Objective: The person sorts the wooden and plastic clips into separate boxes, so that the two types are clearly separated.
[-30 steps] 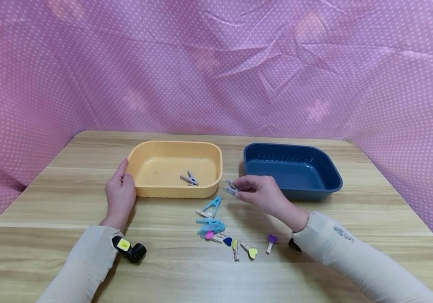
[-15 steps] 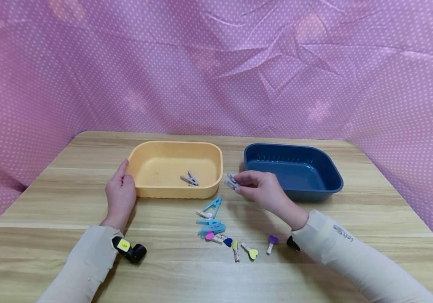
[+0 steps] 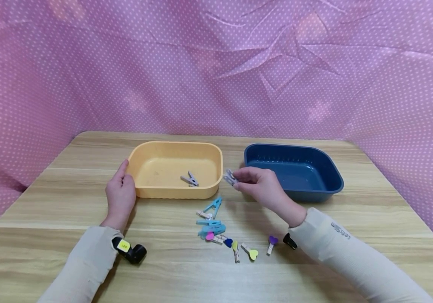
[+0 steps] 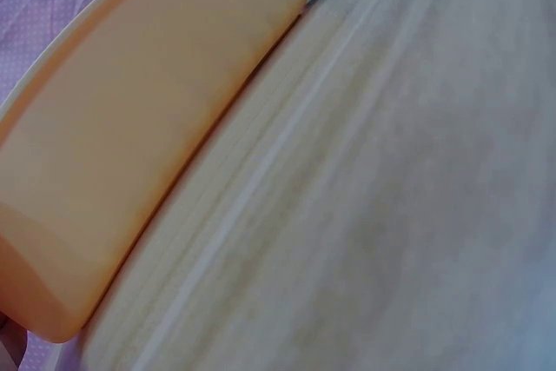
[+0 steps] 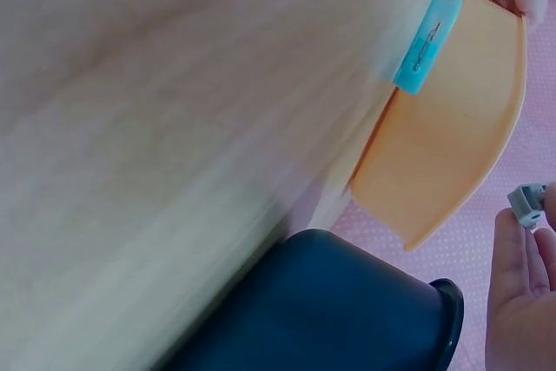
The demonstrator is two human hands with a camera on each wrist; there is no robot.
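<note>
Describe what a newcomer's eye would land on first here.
Likely the yellow tray, with the left hand at its side, and the dark blue tray to its right. At the gap between them, the right hand pinches a gray clothespin. Nearer the viewer, colorful clothespins lie on the wooden table.

Left sleeve [image 3: 76, 269], right sleeve [image 3: 356, 256]: off-white, wrist-length, lightly creased. Dark lettering [image 3: 340, 231] on the right one. Left black wrist unit [image 3: 137, 253] rounded, bears 1 yellow label [image 3: 124, 245]; right black wrist unit [image 3: 290, 241] partly hidden.

Left basin's [image 3: 174, 192] got one clothespin [image 3: 190, 180] in it, right basin's [image 3: 311, 195] next door, more clothespins [image 3: 213, 229] scattered on the table [image 3: 178, 277] in front, curtain [image 3: 216, 84] behind.
</note>
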